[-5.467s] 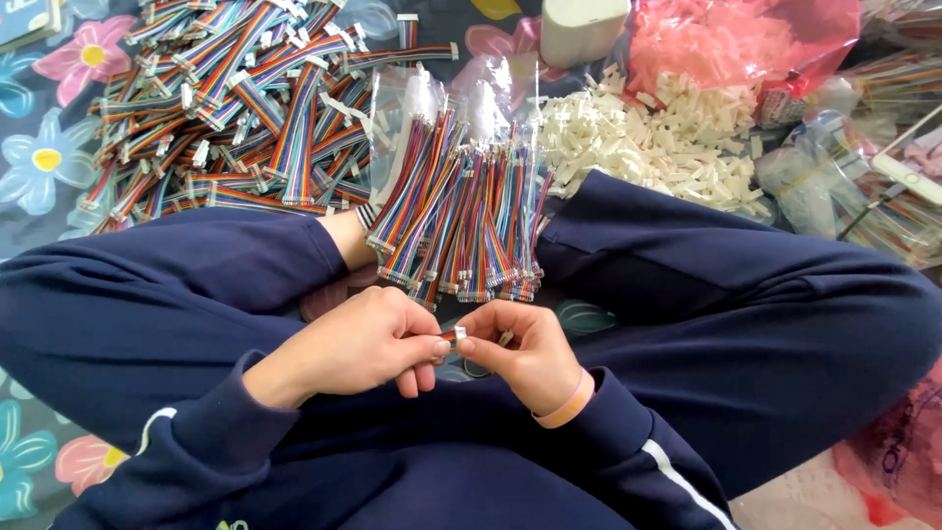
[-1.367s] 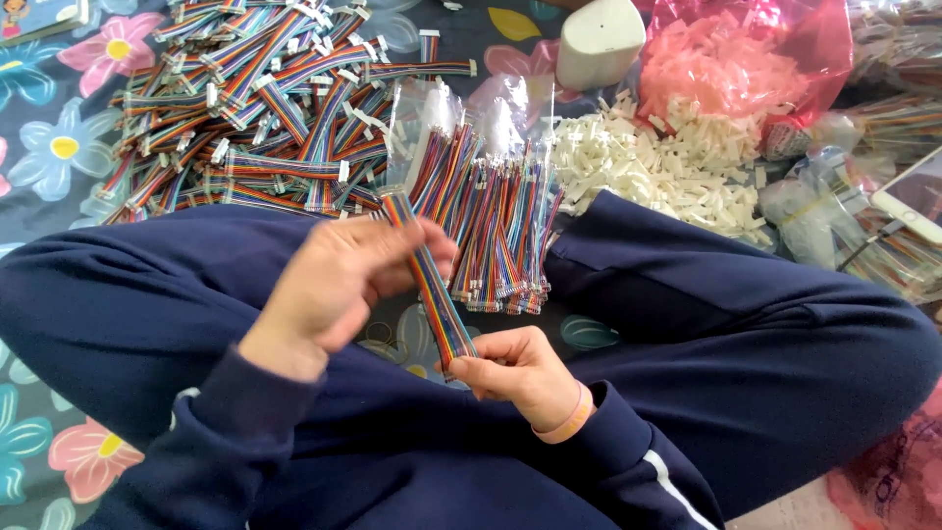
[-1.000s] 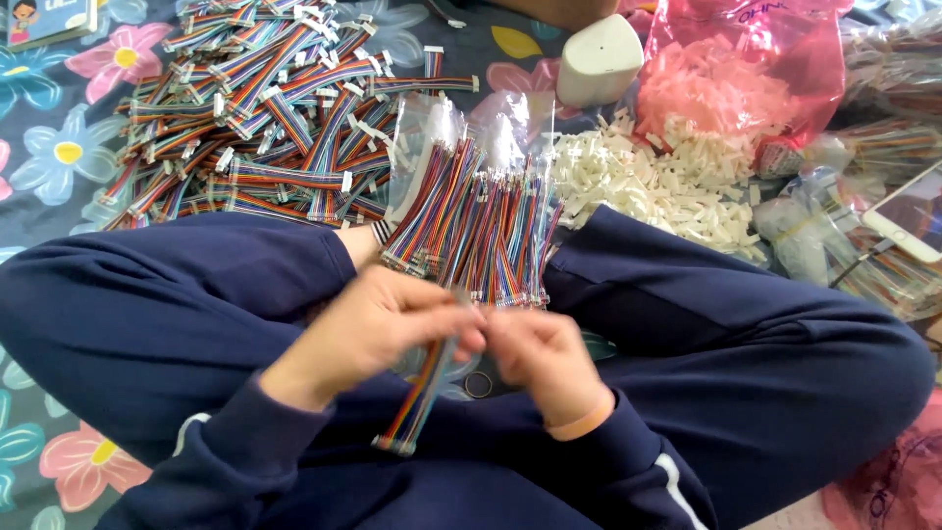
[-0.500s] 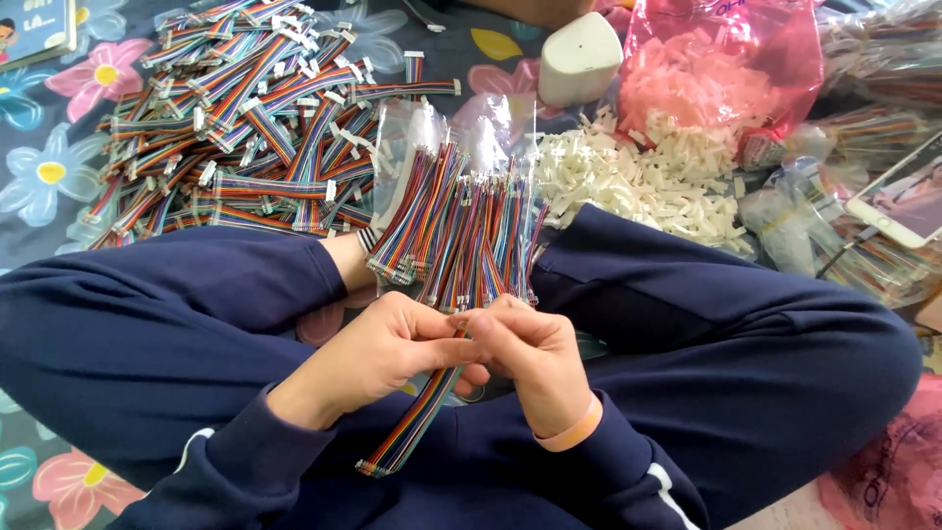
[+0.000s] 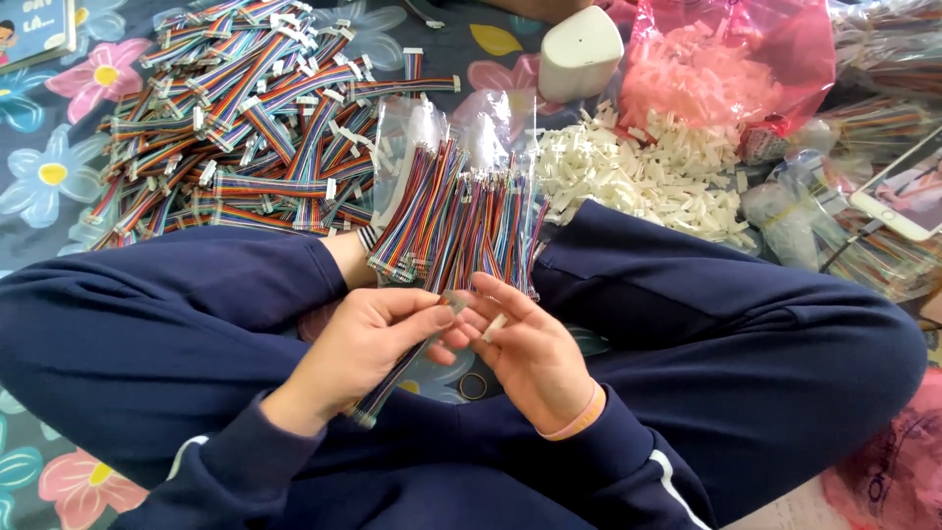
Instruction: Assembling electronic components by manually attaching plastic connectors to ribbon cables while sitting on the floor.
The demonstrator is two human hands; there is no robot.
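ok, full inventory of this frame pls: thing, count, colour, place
finished cable pile: many, rainbow wires with white ends, floor upper left
bagged wire bundle: one clear bag, many rainbow wires, standing between the knees
loose connector housings: heap, white, floor right of the bundle
pink bag: one, translucent, more white housings inside, top right
white box: one, rounded, top centre
phone: one, white-edged, right edge
small ring: one, dark, on the mat between the legs
floral mat: one, grey-blue with pink and blue flowers, underneath
ribbon cable: one, rainbow, in the left hand's grip
left hand: holds the ribbon cable
right hand: fingertips on a small white housing at the cable's end; pink wristband
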